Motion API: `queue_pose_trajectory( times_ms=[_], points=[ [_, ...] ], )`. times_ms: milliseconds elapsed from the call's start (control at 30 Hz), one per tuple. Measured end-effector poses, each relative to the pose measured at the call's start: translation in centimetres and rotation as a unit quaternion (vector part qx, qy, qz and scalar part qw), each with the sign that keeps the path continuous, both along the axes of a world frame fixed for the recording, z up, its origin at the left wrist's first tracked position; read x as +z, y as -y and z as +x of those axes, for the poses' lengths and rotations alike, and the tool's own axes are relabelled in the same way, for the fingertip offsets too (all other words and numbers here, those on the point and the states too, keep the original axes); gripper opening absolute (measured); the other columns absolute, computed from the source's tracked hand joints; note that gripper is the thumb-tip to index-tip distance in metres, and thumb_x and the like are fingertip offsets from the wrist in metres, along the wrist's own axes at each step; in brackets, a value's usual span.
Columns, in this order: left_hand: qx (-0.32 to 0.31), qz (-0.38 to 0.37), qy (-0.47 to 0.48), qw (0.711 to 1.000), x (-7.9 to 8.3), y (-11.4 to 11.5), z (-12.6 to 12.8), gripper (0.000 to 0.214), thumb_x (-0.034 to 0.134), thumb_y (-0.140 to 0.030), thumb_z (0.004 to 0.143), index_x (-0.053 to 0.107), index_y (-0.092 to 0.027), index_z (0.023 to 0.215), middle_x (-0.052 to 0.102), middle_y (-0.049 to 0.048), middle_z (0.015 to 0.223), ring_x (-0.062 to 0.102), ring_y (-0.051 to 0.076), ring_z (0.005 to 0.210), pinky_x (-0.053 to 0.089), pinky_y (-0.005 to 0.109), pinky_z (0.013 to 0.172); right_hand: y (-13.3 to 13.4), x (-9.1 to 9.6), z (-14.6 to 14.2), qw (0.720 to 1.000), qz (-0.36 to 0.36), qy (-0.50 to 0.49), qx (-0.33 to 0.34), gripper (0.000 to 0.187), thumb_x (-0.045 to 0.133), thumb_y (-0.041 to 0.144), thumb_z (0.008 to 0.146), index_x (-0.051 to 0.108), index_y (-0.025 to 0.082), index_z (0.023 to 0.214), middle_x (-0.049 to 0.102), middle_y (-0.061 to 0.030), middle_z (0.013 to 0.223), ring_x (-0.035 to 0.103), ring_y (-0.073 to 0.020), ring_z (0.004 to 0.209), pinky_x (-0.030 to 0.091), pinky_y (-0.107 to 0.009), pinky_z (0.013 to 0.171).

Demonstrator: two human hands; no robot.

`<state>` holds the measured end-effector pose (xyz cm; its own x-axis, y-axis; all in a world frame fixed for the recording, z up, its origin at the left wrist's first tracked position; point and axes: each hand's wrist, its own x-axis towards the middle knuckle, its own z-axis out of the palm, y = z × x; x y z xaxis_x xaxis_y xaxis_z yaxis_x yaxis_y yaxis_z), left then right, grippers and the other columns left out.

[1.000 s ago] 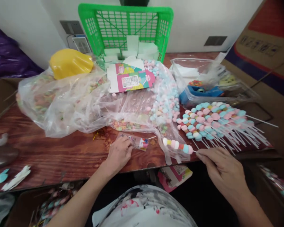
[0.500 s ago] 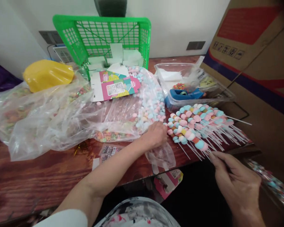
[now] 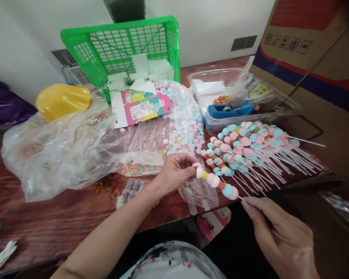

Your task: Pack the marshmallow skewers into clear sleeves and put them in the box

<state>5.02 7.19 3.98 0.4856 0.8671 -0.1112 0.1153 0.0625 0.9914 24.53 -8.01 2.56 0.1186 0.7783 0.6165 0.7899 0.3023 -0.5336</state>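
My right hand (image 3: pixel 276 228) pinches the white stick of a candy skewer (image 3: pixel 216 181) strung with pink, white, yellow and blue marshmallow pieces. My left hand (image 3: pixel 174 172) is closed at the skewer's tip, fingers pressing a pink piece (image 3: pixel 196 165) against it. Just behind lies a pile of finished skewers (image 3: pixel 250 147) on the wooden table (image 3: pixel 61 217). A clear bag of loose pink and blue candies (image 3: pixel 186 124) sits right by my left hand.
A large clear bag of coloured cereal rings (image 3: pixel 61 147) covers the left of the table, with a yellow object (image 3: pixel 62 100) behind it. A green basket (image 3: pixel 122 46), a pink printed box (image 3: pixel 139 106) and a clear tub (image 3: pixel 238 97) stand at the back. Cardboard boxes (image 3: pixel 317 58) rise on the right.
My left hand went from a small packet on the table to the candy bag, then to the skewer's tip with a pink piece. My right hand kept holding the skewer stick.
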Motion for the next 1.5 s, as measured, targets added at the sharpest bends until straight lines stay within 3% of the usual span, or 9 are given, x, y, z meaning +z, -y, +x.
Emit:
queue_pose_trajectory(
  times_ms=[100,267,467,633,1000,1167,1267,1400,1500],
  points=[
    [0.046,-0.024,0.086,0.995,0.3,2.1,-1.6,0.023,0.066,-0.021,0.069,0.069,-0.014,0.091,0.068,0.0030,0.077,0.061,0.012,0.063,0.050,0.024,0.059,-0.1,0.2,-1.4,1.000,0.007,0.027,0.006,0.016,0.059,0.009,0.084,0.064,0.019,0.096,0.067,0.0002,0.080,0.063,-0.0104,0.065,0.049,-0.021,0.066],
    [0.076,0.124,0.062,0.987,0.3,4.2,-3.9,0.021,0.060,-0.007,0.070,0.071,-0.016,0.085,0.066,0.0027,0.082,0.059,0.012,0.075,0.048,0.022,0.068,0.7,0.3,-3.0,0.998,0.014,0.069,-0.002,0.019,0.059,0.009,0.084,0.064,0.018,0.100,0.067,0.0005,0.079,0.064,-0.0095,0.064,0.048,-0.021,0.067],
    [0.097,-0.039,0.185,0.977,0.3,5.5,-4.7,0.030,0.076,-0.011,0.061,0.063,-0.014,0.088,0.067,0.0033,0.082,0.063,0.013,0.075,0.052,0.024,0.069,1.6,0.0,-4.9,0.999,0.006,0.050,-0.008,0.018,0.058,0.009,0.085,0.063,0.018,0.099,0.067,-0.0001,0.078,0.063,-0.0097,0.064,0.049,-0.020,0.065],
    [0.173,-0.069,0.227,0.956,-0.2,5.8,-4.3,0.037,0.082,-0.020,0.060,0.066,-0.016,0.094,0.068,0.0005,0.081,0.063,0.013,0.074,0.055,0.025,0.067,1.9,-0.3,-6.5,1.000,0.012,0.020,0.004,0.022,0.057,0.006,0.084,0.062,0.019,0.102,0.066,-0.0009,0.076,0.062,-0.0104,0.060,0.050,-0.021,0.059],
    [0.202,-0.116,0.229,0.945,-1.9,5.8,-3.7,0.035,0.083,-0.031,0.061,0.073,-0.017,0.092,0.069,-0.0007,0.080,0.059,0.010,0.070,0.050,0.023,0.069,1.2,-2.3,-7.9,0.998,0.035,-0.031,0.032,0.027,0.055,0.004,0.083,0.062,0.016,0.106,0.070,-0.0034,0.078,0.065,-0.0110,0.059,0.052,-0.018,0.058],
    [0.169,-0.052,0.156,0.972,-2.7,6.1,-3.6,0.032,0.075,-0.035,0.072,0.072,-0.016,0.097,0.069,0.0012,0.085,0.059,0.013,0.077,0.049,0.025,0.075,1.3,-2.9,-7.4,0.997,0.025,-0.001,0.072,0.038,0.052,0.001,0.082,0.060,0.016,0.116,0.072,-0.0066,0.084,0.069,-0.0144,0.071,0.055,-0.021,0.065],
    [0.131,0.064,0.083,0.986,-2.7,6.2,-3.8,0.026,0.063,-0.034,0.083,0.069,-0.016,0.102,0.067,0.0019,0.086,0.059,0.014,0.079,0.048,0.025,0.076,1.4,-2.9,-7.0,0.996,0.010,0.030,0.080,0.039,0.051,0.003,0.081,0.060,0.015,0.117,0.072,-0.0074,0.082,0.068,-0.0148,0.066,0.055,-0.022,0.061],
    [0.078,0.233,-0.016,0.969,-2.5,6.0,-4.1,0.022,0.050,-0.026,0.092,0.064,-0.015,0.106,0.065,0.0044,0.087,0.058,0.014,0.078,0.046,0.025,0.074,1.5,-2.5,-6.9,0.994,0.003,0.062,0.085,0.037,0.050,0.004,0.081,0.061,0.015,0.114,0.071,-0.0062,0.077,0.066,-0.0138,0.060,0.053,-0.021,0.058],
    [0.034,0.311,-0.081,0.946,-2.6,6.1,-4.2,0.022,0.044,-0.022,0.093,0.061,-0.014,0.106,0.063,0.0068,0.087,0.057,0.015,0.078,0.045,0.026,0.073,2.1,-2.3,-6.1,0.993,-0.024,0.087,0.082,0.034,0.050,0.009,0.083,0.063,0.017,0.113,0.072,-0.0057,0.080,0.067,-0.0145,0.062,0.053,-0.021,0.058]
  ],
)
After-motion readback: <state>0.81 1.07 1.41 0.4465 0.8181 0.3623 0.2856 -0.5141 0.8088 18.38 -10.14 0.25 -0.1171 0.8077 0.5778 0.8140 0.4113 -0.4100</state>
